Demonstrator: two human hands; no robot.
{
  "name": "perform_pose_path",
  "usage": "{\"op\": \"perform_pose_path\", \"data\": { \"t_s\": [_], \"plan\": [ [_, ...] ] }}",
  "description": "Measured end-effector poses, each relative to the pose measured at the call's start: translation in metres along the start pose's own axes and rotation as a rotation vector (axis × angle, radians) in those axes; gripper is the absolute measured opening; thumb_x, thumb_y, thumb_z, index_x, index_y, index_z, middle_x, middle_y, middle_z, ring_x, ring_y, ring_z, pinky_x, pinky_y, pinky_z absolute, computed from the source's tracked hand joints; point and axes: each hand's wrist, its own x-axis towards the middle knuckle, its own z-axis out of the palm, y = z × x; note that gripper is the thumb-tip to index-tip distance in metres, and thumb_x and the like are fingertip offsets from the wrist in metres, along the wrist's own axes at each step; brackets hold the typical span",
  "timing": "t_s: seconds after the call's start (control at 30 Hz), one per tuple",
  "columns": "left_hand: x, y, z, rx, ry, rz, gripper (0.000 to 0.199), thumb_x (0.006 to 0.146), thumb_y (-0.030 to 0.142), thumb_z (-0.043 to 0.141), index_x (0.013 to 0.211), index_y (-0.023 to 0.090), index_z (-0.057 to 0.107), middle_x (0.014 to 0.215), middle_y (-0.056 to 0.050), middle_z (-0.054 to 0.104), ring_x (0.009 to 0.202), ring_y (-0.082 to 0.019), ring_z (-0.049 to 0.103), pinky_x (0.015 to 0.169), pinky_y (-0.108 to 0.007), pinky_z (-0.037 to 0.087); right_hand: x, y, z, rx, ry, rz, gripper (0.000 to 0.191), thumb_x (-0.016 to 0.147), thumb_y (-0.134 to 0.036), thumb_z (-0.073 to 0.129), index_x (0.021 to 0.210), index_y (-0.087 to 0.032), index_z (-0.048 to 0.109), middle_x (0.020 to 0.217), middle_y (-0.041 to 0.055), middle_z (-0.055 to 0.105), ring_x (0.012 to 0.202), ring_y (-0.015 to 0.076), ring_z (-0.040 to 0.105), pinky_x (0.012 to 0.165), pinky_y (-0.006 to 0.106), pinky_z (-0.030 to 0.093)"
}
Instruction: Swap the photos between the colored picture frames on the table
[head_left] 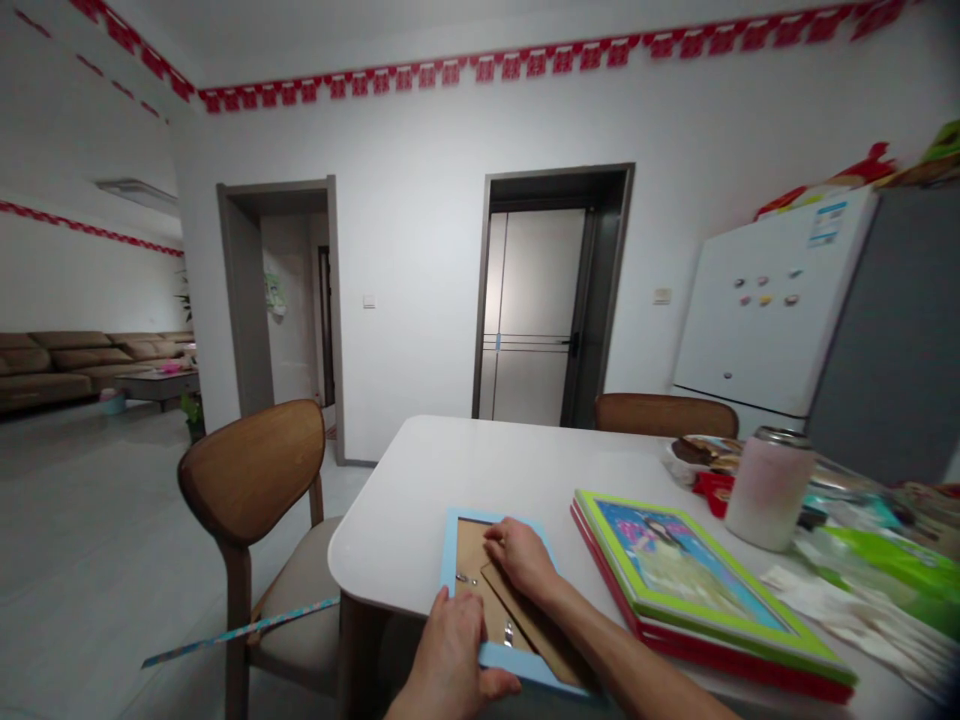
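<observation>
A light blue picture frame [450, 550] lies back side up at the near edge of the white table, its brown backing board [472, 537] showing with small metal fittings. My left hand [454, 655] grips the frame's near left corner, thumb along the near edge. Over the backing, my right hand [517, 556] has its fingers bent together at the top of the brown stand flap [525, 615]; whether they pinch anything is hidden. Right of the frame is a stack of picture frames, a green one [637, 590] with a princess picture on top of red ones [600, 560].
The white table [480, 460] also bears a pink and white bottle [770, 490], a bowl [686, 458], white tissues [832, 600] and a green package [892, 560] at the right. A wooden chair [259, 470] with a patterned strip [247, 630] on it stands left.
</observation>
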Motion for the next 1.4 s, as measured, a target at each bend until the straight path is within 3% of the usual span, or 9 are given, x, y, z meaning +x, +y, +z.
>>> {"op": "perform_pose_path", "data": {
  "t_s": [0.63,0.77,0.87,0.97,1.07,1.13,1.23,1.3,1.4],
  "plan": [
    [-0.009,0.008,-0.004,-0.024,-0.044,-0.020,0.055,0.048,0.031,0.075,0.095,0.012,0.052,0.091,-0.005,0.058,0.086,-0.020,0.052,0.097,-0.037,0.021,0.032,0.026,0.018,0.005,0.050,0.268,0.014,0.066,-0.023,0.052,0.065,-0.018,0.065,0.071,0.0051,0.067,0.068,0.0139,0.058,0.059,0.021,0.035],
    [-0.010,0.007,-0.006,-0.035,-0.036,-0.009,0.056,0.048,0.031,0.075,0.096,0.013,0.052,0.089,-0.005,0.059,0.086,-0.021,0.052,0.098,-0.038,0.021,0.031,0.023,0.019,0.043,0.119,0.316,0.016,0.064,-0.021,0.053,0.076,-0.014,0.061,0.079,0.0092,0.065,0.074,0.0170,0.056,0.062,0.024,0.036],
    [-0.007,0.009,-0.003,-0.012,-0.100,-0.032,0.053,0.048,0.030,0.074,0.094,0.013,0.053,0.097,-0.009,0.058,0.093,-0.024,0.051,0.097,-0.041,0.021,0.030,0.021,0.010,0.124,0.156,0.332,0.020,0.067,-0.024,0.051,0.082,-0.014,0.058,0.077,0.0085,0.065,0.072,0.0169,0.057,0.062,0.025,0.037],
    [-0.001,0.014,0.004,0.042,-0.217,-0.013,0.053,0.050,0.019,0.070,0.099,0.013,0.052,0.125,-0.016,0.041,0.116,-0.030,0.032,0.099,-0.046,0.014,0.022,0.023,-0.009,0.235,0.176,0.303,0.023,0.074,-0.030,0.042,0.076,-0.015,0.059,0.075,0.0069,0.065,0.071,0.0157,0.058,0.064,0.024,0.040],
    [0.004,0.015,0.005,0.028,-0.290,0.020,0.064,0.049,0.007,0.064,0.110,0.012,0.046,0.130,-0.017,0.034,0.122,-0.029,0.024,0.101,-0.046,0.011,0.000,0.033,-0.033,0.320,0.209,0.270,0.025,0.075,-0.031,0.039,0.080,-0.015,0.058,0.083,0.0071,0.065,0.077,0.0160,0.058,0.069,0.024,0.042],
    [0.005,0.016,-0.002,-0.058,-0.203,0.030,0.064,0.049,0.005,0.060,0.111,0.013,0.045,0.124,-0.016,0.042,0.116,-0.028,0.034,0.099,-0.043,0.020,-0.023,0.038,-0.045,0.456,0.263,0.305,0.030,0.074,-0.033,0.038,0.090,-0.014,0.056,0.089,0.0086,0.063,0.081,0.0166,0.058,0.071,0.025,0.043],
    [0.008,0.026,-0.020,-0.343,0.123,0.043,0.039,0.060,0.012,0.053,0.099,0.017,0.049,0.107,-0.009,0.056,0.100,-0.023,0.050,0.088,-0.035,0.036,-0.061,0.029,-0.045,0.861,0.325,0.473,0.039,0.071,-0.041,0.044,0.099,-0.016,0.051,0.092,0.0102,0.061,0.082,0.0186,0.057,0.065,0.028,0.045],
    [0.013,0.043,-0.028,-0.616,0.309,0.019,0.018,0.070,0.024,0.050,0.087,0.018,0.051,0.097,-0.006,0.060,0.091,-0.021,0.054,0.080,-0.033,0.041,-0.080,0.008,-0.036,1.183,0.251,0.562,0.045,0.067,-0.047,0.049,0.103,-0.020,0.050,0.089,0.0089,0.061,0.078,0.0183,0.058,0.060,0.029,0.046],
    [0.023,0.076,-0.028,-0.992,0.419,-0.024,0.026,0.072,0.039,0.051,0.085,0.017,0.049,0.086,-0.005,0.062,0.082,-0.021,0.058,0.073,-0.031,0.046,-0.090,-0.027,-0.034,1.584,0.136,0.504,0.048,0.066,-0.055,0.049,0.101,-0.022,0.051,0.077,0.0065,0.064,0.070,0.0181,0.059,0.058,0.031,0.046]
  ]
}}
